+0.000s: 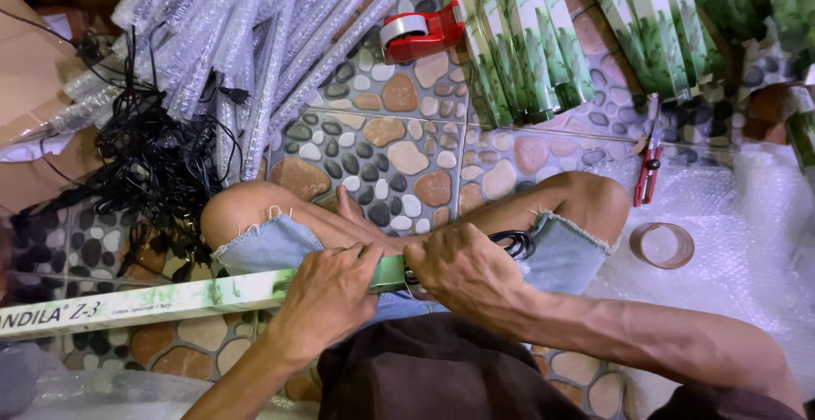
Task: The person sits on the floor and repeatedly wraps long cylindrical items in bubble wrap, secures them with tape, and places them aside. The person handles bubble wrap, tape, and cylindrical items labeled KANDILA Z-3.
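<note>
Two hands meet at the end of one long, narrow green-and-white box [170,299], which lies across your lap and runs out past your left knee over the pebble-pattern tiled floor [399,152]. At far left, a tangle of black cables [144,174] sits beside a fanned heap of bubble-wrapped tubes [246,38], both within your reach, apparently staged as stock. Your left hand [327,297] is clamped over the top of the box near its end, fingers curled down its far side and wrist straight, which looks meant to steady it against your thigh. Your right hand [463,267] is closed at the box mouth, knuckles up, forearm coming in low from the right; a coiled black cord [514,242] shows just behind it, but I cannot tell whether your fingers grip the cord or the box flap. Further up, a red tape dispenser [420,33] rests between the tubes and a row of matching green boxes [526,38]. To the right, a red-handled cutter [649,169] and a roll of clear tape [662,246] lie on bubble wrap sheet [747,242].
</note>
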